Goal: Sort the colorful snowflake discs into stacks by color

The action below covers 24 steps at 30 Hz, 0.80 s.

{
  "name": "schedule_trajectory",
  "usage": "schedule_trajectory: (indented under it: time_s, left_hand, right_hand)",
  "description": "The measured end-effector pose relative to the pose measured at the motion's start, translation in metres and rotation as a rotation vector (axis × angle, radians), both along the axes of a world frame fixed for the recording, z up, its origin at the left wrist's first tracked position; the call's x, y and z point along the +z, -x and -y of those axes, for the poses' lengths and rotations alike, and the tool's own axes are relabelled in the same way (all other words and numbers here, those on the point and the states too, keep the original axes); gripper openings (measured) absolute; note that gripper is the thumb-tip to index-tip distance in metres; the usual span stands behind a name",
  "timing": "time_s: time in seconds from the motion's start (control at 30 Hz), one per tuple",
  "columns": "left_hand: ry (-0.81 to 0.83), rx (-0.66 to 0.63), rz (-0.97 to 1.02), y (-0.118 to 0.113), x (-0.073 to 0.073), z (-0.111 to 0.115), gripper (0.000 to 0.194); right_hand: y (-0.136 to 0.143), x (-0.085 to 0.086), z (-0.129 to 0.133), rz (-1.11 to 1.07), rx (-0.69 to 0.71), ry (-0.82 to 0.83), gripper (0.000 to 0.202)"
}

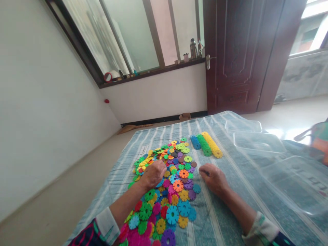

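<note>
A wide pile of colourful notched plastic discs (178, 185) is spread down the middle of the bed-like surface. Over the pile's left side is my left hand (153, 173), its fingers curled down among the discs; what they pinch, if anything, is hidden. My right hand (214, 176) rests on the striped cloth just right of the pile, thumb and fingers drawn together; I cannot see what is inside. Beyond it lie three rows of stacked discs side by side: a short blue row (195, 142), a green row (204, 145) and a longer yellow row (212, 145).
Clear plastic boxes stand at the right: a far box (243, 126), a middle box (258, 143) and a near box (294, 184). Blue-green striped cloth (115, 188) covers the surface. Behind are a dark red door (235, 51) and a windowsill (153, 73) with small items.
</note>
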<state>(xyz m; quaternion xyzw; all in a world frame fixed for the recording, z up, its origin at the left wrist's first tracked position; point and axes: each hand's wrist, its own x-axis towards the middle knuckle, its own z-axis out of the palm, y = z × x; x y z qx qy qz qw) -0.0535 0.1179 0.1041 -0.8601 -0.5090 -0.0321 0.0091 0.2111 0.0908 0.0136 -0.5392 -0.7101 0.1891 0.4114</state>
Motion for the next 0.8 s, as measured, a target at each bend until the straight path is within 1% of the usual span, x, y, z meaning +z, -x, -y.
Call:
schedule_trajectory:
  time_s: [0.1, 0.2, 0.27, 0.43, 0.53, 0.63, 0.73, 0.8]
  left_hand:
    - [-0.04, 0.022, 0.058, -0.006, 0.008, -0.008, 0.03]
    - [-0.049, 0.024, 0.13, -0.023, 0.012, -0.024, 0.03]
    - [-0.04, 0.018, 0.167, -0.041, 0.008, -0.038, 0.03]
    - [0.002, 0.025, 0.215, -0.093, -0.011, -0.077, 0.032]
    - [0.017, 0.047, 0.222, -0.119, -0.018, -0.098, 0.032]
    - [0.038, 0.072, 0.215, -0.135, -0.022, -0.113, 0.029]
    - [0.065, 0.089, 0.201, -0.143, -0.025, -0.122, 0.025]
    - [0.076, 0.103, 0.187, -0.146, -0.026, -0.124, 0.027]
  right_hand:
    - [0.001, 0.001, 0.0, 0.015, 0.0, 0.0, 0.02]
    - [0.001, 0.003, 0.0, 0.015, -0.005, 0.004, 0.02]
    - [0.002, 0.004, 0.0, 0.006, -0.011, 0.01, 0.019]
    - [0.002, 0.005, 0.0, 0.004, -0.017, 0.011, 0.019]
    - [0.002, 0.005, 0.0, -0.002, -0.019, 0.01, 0.019]
    - [0.002, 0.005, -0.002, -0.011, -0.011, 0.004, 0.018]
    - [0.002, 0.004, -0.003, -0.014, -0.009, 0.0, 0.018]
    - [0.002, 0.003, -0.004, -0.015, -0.01, -0.002, 0.017]
